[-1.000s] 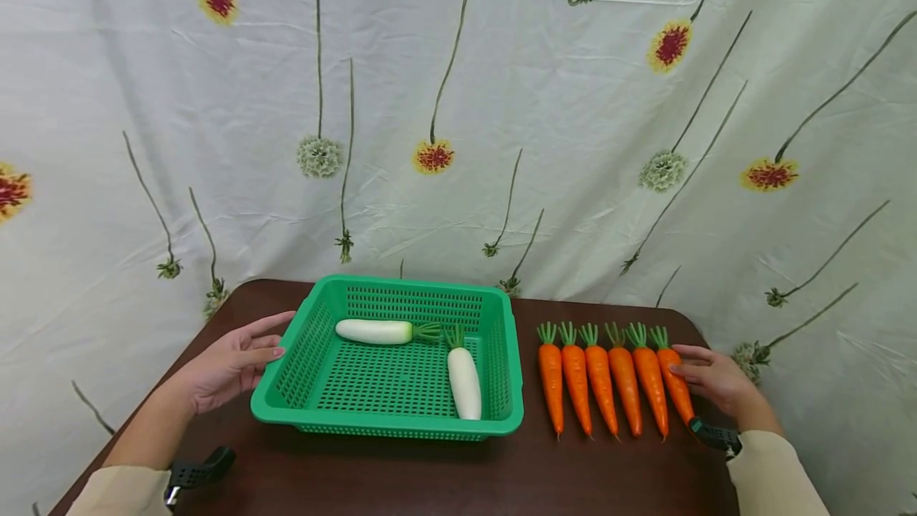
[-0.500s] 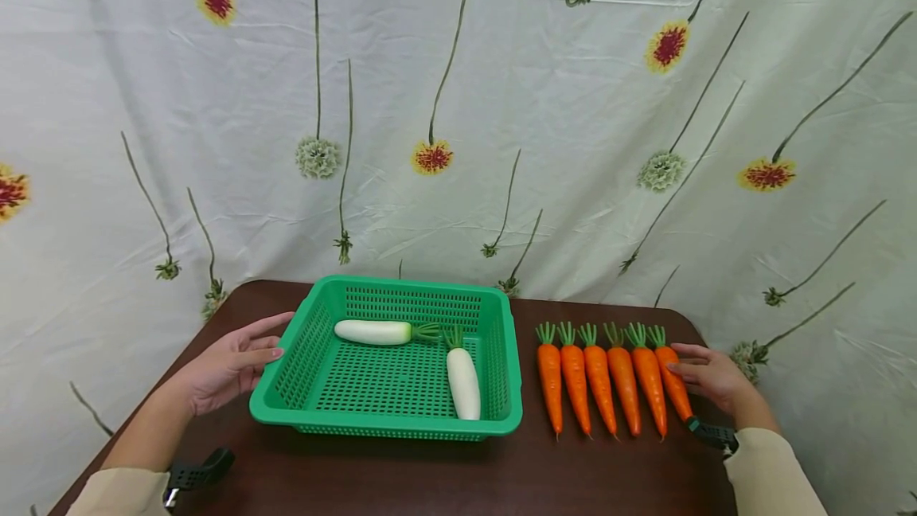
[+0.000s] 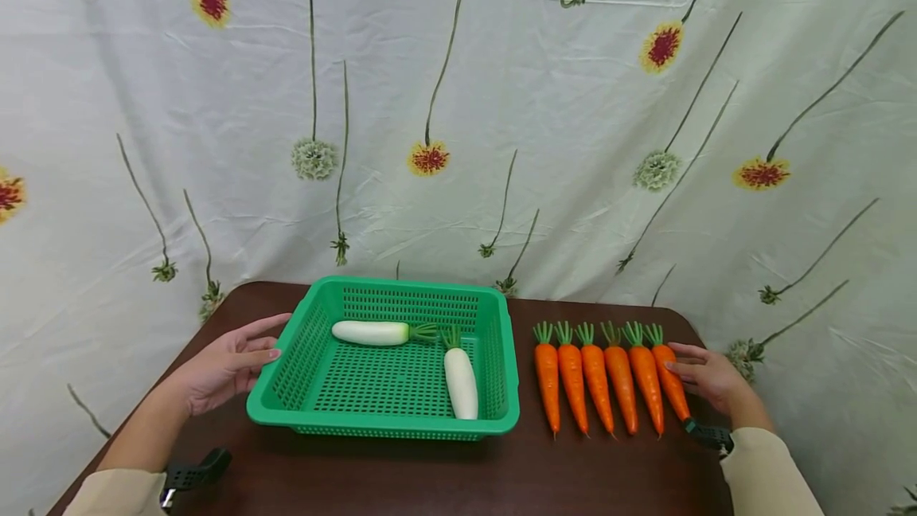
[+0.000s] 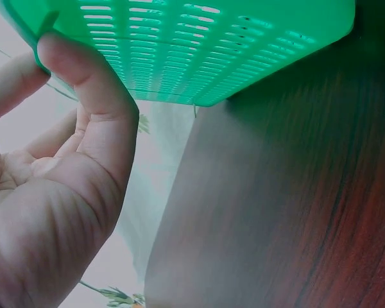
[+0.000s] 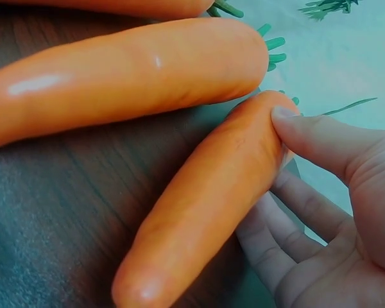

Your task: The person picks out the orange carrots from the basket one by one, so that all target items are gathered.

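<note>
Right hand (image 3: 709,379) against outermost carrot (image 3: 672,383); left hand (image 3: 224,366) at green basket (image 3: 275,388).

No legible text (anywhere)

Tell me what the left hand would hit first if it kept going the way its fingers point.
The left hand points right, at the green basket; its near side wall comes first. The thumb already seems to touch the rim.
</note>
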Motion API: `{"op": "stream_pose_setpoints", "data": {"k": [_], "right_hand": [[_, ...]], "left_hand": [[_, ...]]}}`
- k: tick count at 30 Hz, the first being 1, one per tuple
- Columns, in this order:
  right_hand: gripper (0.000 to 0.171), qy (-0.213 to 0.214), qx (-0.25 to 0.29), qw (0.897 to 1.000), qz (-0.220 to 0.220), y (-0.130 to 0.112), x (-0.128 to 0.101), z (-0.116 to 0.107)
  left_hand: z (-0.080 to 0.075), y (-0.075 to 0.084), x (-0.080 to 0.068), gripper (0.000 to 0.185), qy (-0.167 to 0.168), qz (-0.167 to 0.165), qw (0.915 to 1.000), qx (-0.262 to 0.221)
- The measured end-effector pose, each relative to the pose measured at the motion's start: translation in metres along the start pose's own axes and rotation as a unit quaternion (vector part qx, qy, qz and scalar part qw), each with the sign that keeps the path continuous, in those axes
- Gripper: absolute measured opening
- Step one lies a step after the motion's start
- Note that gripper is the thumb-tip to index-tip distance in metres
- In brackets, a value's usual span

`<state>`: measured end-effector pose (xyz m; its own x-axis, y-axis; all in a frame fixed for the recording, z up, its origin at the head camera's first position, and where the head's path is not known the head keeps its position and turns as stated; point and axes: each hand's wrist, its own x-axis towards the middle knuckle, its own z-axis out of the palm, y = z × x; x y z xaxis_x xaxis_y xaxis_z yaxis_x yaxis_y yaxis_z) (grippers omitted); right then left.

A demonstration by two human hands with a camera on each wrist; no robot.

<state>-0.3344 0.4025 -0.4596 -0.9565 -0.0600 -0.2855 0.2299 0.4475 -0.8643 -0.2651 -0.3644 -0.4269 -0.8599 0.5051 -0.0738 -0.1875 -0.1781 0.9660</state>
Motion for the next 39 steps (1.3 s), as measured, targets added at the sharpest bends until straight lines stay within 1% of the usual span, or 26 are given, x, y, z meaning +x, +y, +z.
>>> {"op": "stream_pose_setpoints", "data": {"k": [8, 11, 15, 18, 27, 39], "right_hand": [[0.074, 0.005, 0.016, 1.000, 0.000, 0.0049, 0.0015, 0.0002], [0.073, 0.005, 0.018, 1.000, -0.003, 0.0063, 0.0015, 0.0000], [0.074, 0.013, 0.020, 1.000, 0.004, 0.0076, 0.0017, 0.0000], [0.075, 0.018, 0.019, 1.000, 0.009, 0.0085, 0.0020, 0.0002], [0.076, 0.022, 0.015, 1.000, 0.000, 0.0062, 0.0017, 0.0023], [0.073, 0.020, 0.014, 1.000, 0.002, 0.0050, -0.0019, 0.0043]], "left_hand": [[0.0024, 0.0017, -0.0011, 0.066, -0.005, -0.002, 1.0000, 0.000], [0.0027, 0.0020, -0.0008, 0.066, -0.001, -0.002, 1.0000, 0.005], [0.0033, 0.0030, 0.0003, 0.066, 0.012, -0.009, 0.9998, 0.011], [0.0041, 0.0037, 0.0007, 0.067, 0.016, -0.012, 0.9997, 0.015], [0.0049, 0.0036, -0.0003, 0.067, 0.013, -0.011, 0.9996, 0.020], [0.0034, 0.0044, -0.0015, 0.067, 0.006, -0.015, 0.9996, 0.025]]}}
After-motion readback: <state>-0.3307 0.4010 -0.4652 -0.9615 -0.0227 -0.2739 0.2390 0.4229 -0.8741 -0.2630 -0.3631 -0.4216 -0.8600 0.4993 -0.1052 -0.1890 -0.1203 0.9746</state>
